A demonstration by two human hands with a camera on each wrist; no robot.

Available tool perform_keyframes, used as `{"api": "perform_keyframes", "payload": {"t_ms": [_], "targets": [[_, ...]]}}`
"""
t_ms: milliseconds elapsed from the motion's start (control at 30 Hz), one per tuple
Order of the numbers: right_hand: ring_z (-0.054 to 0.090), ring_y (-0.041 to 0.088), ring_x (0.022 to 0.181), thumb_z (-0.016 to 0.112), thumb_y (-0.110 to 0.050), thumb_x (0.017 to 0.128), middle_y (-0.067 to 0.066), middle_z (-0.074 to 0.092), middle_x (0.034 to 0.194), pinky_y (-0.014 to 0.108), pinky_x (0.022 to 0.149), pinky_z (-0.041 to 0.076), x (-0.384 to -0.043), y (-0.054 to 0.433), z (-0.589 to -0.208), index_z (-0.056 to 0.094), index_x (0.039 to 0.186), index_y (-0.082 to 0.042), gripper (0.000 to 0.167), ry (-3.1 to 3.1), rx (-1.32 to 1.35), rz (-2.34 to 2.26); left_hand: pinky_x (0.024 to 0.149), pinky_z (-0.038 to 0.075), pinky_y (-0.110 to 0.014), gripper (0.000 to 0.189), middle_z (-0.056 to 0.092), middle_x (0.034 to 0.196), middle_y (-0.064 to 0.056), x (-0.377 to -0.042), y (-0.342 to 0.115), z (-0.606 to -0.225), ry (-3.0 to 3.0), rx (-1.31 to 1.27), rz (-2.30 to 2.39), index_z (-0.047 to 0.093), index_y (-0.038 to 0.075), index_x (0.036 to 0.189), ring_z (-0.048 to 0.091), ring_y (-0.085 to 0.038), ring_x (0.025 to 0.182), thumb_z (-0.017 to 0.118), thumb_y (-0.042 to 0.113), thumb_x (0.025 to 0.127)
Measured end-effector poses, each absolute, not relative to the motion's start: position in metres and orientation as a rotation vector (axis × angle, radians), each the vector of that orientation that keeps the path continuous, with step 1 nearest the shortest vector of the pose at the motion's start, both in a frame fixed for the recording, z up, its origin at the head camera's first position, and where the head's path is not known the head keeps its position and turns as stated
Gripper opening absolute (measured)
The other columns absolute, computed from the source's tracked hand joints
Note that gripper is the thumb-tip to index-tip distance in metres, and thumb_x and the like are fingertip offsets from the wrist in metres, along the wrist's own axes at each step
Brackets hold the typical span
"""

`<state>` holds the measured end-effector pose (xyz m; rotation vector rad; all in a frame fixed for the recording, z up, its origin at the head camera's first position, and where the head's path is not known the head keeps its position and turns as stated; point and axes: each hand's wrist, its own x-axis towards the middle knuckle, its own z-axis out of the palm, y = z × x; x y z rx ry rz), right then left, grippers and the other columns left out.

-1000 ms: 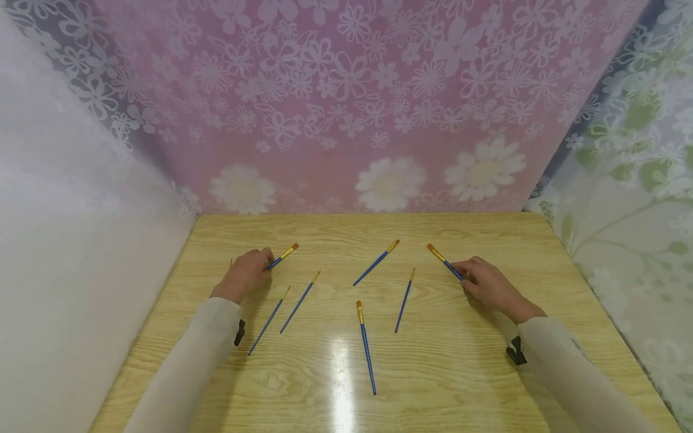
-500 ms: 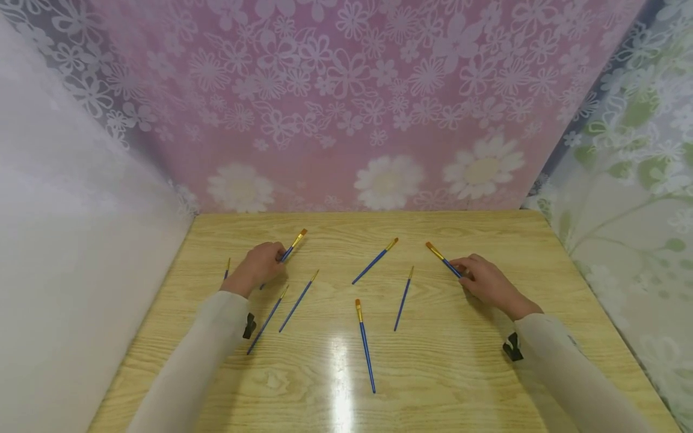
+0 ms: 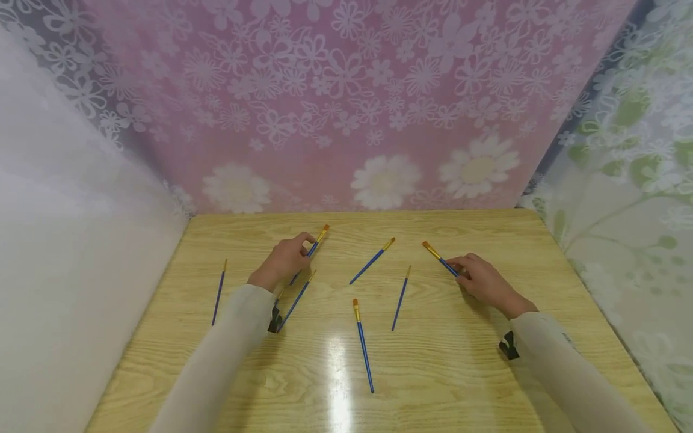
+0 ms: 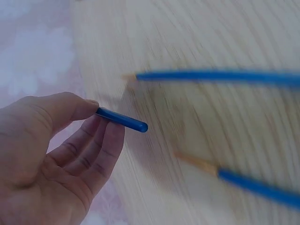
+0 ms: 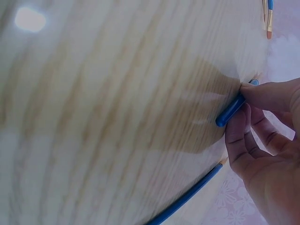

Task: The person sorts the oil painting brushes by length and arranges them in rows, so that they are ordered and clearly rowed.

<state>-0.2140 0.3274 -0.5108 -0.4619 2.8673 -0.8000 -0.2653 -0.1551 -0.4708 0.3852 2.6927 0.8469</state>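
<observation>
In the head view my left hand (image 3: 284, 260) pinches a flat paintbrush (image 3: 320, 236) by its blue handle, the orange bristles pointing away from me. The left wrist view shows thumb and fingers on that handle, its rounded end (image 4: 140, 126) above the table. My right hand (image 3: 486, 281) pinches another flat paintbrush (image 3: 443, 262) on the right side, bristles toward the back. Its handle end (image 5: 226, 116) sticks out from the fingers in the right wrist view. Two thin brushes lie below the left hand, one (image 3: 299, 300) mostly visible, the other (image 3: 278, 297) largely covered by the sleeve.
On the wooden table (image 3: 444, 373) lie more blue-handled brushes: a thin one (image 3: 219, 294) at far left, a brush (image 3: 373, 260) in the middle, a thin one (image 3: 401, 299) beside it and a wider one (image 3: 364, 349) in front. A pink flowered backdrop (image 3: 335, 120) stands behind.
My left hand has moved right with its paintbrush, whose bristles now point more steeply away. The far-left brush has come into view, while the sleeve now covers a thin one. My right hand stays almost still.
</observation>
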Motion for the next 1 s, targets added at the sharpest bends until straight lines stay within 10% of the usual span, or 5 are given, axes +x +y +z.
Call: {"api": "perform_keyframes", "payload": {"t_ms": [367, 1000], "targets": [[0.068, 0.026, 0.097, 0.065, 0.000, 0.105, 0.023, 0.064, 0.124, 0.042, 0.079, 0.057, -0.213, 0.326, -0.512, 0.063, 0.146, 0.003, 0.040, 2.862, -0.461, -0.818, 0.089, 0.059, -0.044, 0.032, 0.072, 0.134, -0.019, -0.270, -0.114, -0.483, 2.707, 0.398, 0.934, 0.068, 0.011, 0.140, 0.071, -0.033, 0.112, 0.057, 0.006, 0.110], [0.067, 0.027, 0.097, 0.063, 0.000, 0.106, 0.022, 0.064, 0.122, 0.045, 0.081, 0.057, -0.214, 0.326, -0.511, 0.062, 0.147, 0.003, 0.041, 2.866, -0.432, -0.811, 0.068, 0.062, -0.033, 0.028, 0.074, 0.116, -0.014, -0.286, -0.075, -0.508, 2.756, 0.250, 1.137, 0.072, 0.009, 0.136, 0.072, -0.020, 0.073, 0.063, 0.012, 0.109]]}}
